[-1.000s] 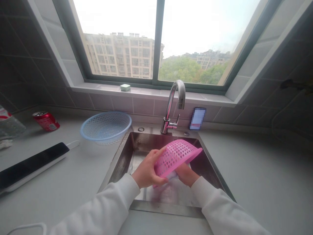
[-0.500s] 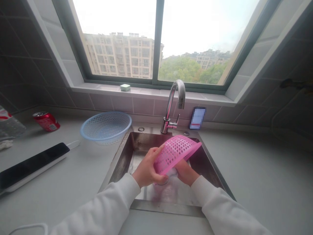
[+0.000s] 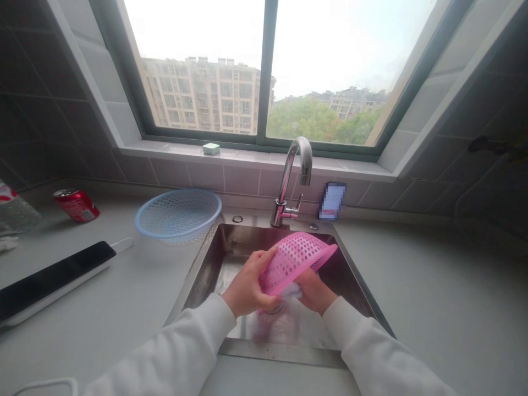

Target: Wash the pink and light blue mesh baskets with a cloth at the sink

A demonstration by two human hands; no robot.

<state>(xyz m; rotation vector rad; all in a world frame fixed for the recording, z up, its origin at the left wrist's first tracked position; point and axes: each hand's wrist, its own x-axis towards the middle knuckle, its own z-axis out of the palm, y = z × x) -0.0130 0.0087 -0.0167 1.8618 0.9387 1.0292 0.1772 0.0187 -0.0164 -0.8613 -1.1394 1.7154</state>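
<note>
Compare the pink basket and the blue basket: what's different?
The left hand holds the pink basket over the sink; the blue basket sits beside it. The pink basket's opening tilts downward; the blue basket's faces up. The pink basket has round holes; the blue basket, a mesh. Both are perforated.

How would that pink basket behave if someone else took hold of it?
The pink basket is probably light, being thin-walled and full of holes. It seems fairly stiff, showing no obvious sag in the left hand.

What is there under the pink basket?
Under the pink basket, the right hand, something pale and the drain show partly; the right fingertips and most of the basket's inside are covered.
</note>
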